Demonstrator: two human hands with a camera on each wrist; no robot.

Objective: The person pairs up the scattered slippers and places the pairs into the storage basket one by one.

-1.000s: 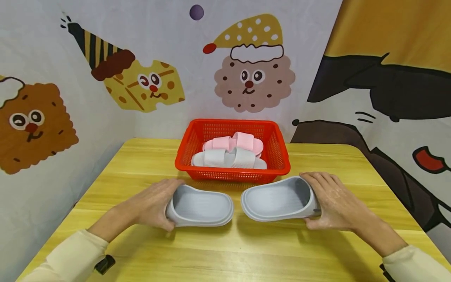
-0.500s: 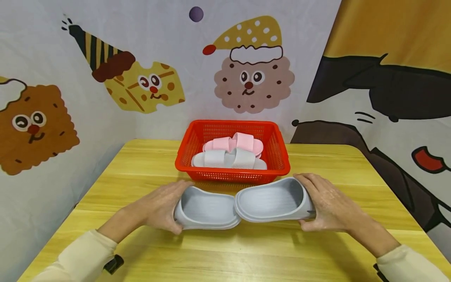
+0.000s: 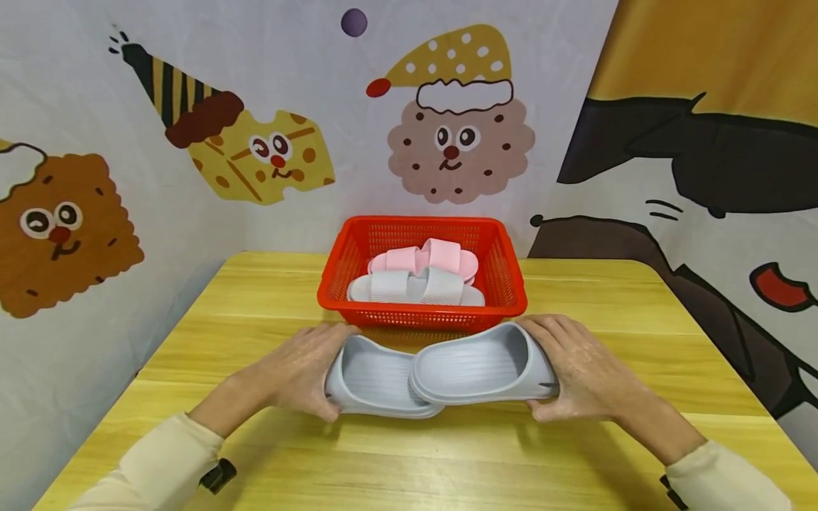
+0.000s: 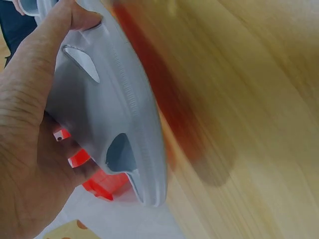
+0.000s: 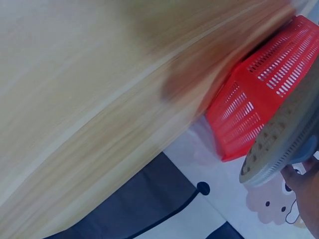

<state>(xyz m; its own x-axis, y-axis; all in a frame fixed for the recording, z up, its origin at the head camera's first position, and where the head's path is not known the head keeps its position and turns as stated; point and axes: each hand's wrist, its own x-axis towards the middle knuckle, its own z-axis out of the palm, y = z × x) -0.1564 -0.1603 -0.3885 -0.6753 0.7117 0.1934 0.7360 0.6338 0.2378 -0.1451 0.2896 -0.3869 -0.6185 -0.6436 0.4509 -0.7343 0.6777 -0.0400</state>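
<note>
In the head view my left hand (image 3: 300, 372) grips a grey slipper (image 3: 377, 380) around its toe end, fingers over the far side and thumb on the near side. My right hand (image 3: 575, 372) grips the matching grey slipper (image 3: 476, 365) the same way. The heels face each other, and the right slipper's heel overlaps above the left one's. Both are held above the table, openings up. The left wrist view shows side holes in the left slipper (image 4: 114, 104). In the right wrist view the textured sole of the right slipper (image 5: 279, 134) faces the camera.
A red plastic basket (image 3: 422, 317) stands on the wooden table (image 3: 409, 461) just beyond the slippers. Inside lie pink slippers (image 3: 441, 255) and whitish-grey slippers (image 3: 441, 287), side by side. A cartoon-printed cloth (image 3: 287, 227) hangs behind and on both sides of the table.
Both hands have moved toward each other with their slippers, the right one shifting further. The heels were apart, then met, and now overlap.
</note>
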